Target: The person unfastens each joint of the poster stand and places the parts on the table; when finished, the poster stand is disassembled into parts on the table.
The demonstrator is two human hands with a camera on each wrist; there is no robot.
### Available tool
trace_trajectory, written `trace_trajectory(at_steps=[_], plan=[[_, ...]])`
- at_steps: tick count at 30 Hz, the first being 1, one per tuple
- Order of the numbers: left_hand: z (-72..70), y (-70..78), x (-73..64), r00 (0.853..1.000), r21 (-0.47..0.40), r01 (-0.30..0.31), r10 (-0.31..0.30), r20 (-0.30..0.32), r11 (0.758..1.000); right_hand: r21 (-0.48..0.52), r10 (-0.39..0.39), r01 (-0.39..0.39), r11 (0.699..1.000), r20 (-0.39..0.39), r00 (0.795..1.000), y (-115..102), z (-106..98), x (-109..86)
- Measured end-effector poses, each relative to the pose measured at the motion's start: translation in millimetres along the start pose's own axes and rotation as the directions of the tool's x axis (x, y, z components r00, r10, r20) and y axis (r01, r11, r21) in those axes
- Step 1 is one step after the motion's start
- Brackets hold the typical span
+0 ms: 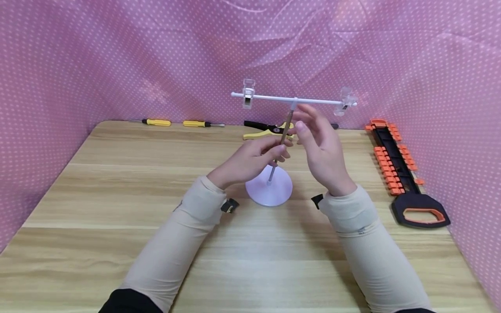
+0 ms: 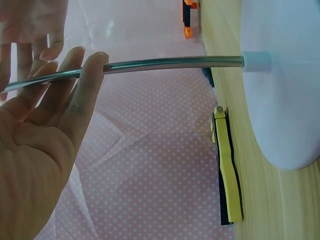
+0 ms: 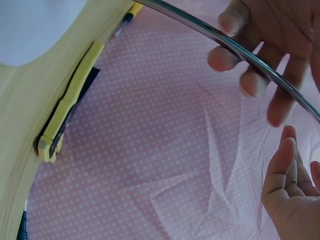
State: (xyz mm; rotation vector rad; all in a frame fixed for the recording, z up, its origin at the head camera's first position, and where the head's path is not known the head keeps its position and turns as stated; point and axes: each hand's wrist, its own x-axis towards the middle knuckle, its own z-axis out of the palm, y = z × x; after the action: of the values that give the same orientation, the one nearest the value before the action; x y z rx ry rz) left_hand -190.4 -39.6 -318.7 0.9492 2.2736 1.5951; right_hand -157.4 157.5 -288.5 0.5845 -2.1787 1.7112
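A tabletop clip stand has a round white base (image 1: pixel 270 198), a thin metal pole (image 2: pixel 175 63) and a white crossbar (image 1: pixel 270 98). Clear clips (image 1: pixel 248 93) sit near both ends of the crossbar. My left hand (image 1: pixel 250 158) loosely holds the pole partway up, thumb on the near side and fingers behind. Close to the top of the pole, on its right, is my right hand (image 1: pixel 325 150), fingers apart and relaxed, gripping nothing. In the right wrist view the pole crosses in front of the left hand's fingers (image 3: pixel 255 82).
Two yellow-handled screwdrivers (image 1: pixel 158 122) and yellow-black pliers (image 1: pixel 266 129) lie along the table's back edge. On the right side is a black and orange rack with a handle (image 1: pixel 420 211). Pink dotted cloth (image 1: pixel 156 56) hangs behind and beside the wooden table (image 1: pixel 117 187).
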Motion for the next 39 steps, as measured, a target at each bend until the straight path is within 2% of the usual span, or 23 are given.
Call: trace_trajectory(at_steps=[10,15,20,25,30,39], plan=[[3.8,2.7,1.1,1.000,-0.010,0.023,-0.023,-0.018,1.000,0.025,-0.031,0.032,0.999,-0.014,0.999,-6,0,-1.1],[5.2,2.5,1.2,1.000,-0.020,-0.009,0.009,-0.019,1.000,0.023,-0.039,0.040,0.999,-0.021,0.999,-7,1,-1.0],[5.8,3.4,-0.2,0.999,-0.013,-0.032,0.032,-0.012,0.999,0.069,-0.043,0.045,0.997,-0.026,0.999,-9,3,-1.7],[7.2,6.7,-0.8,0.998,-0.006,-0.060,0.060,0.008,0.998,0.085,-0.083,0.085,0.993,-0.031,0.996,-11,4,-3.4],[7.9,9.9,-1.3,0.998,0.021,-0.056,0.055,0.027,0.998,0.056,-0.121,0.123,0.991,-0.031,0.992,-13,3,-3.4],[9.6,12.1,-1.4,0.997,0.054,-0.065,0.063,0.048,0.996,0.073,-0.130,0.132,0.989,-0.034,0.991,-16,2,-4.5]])
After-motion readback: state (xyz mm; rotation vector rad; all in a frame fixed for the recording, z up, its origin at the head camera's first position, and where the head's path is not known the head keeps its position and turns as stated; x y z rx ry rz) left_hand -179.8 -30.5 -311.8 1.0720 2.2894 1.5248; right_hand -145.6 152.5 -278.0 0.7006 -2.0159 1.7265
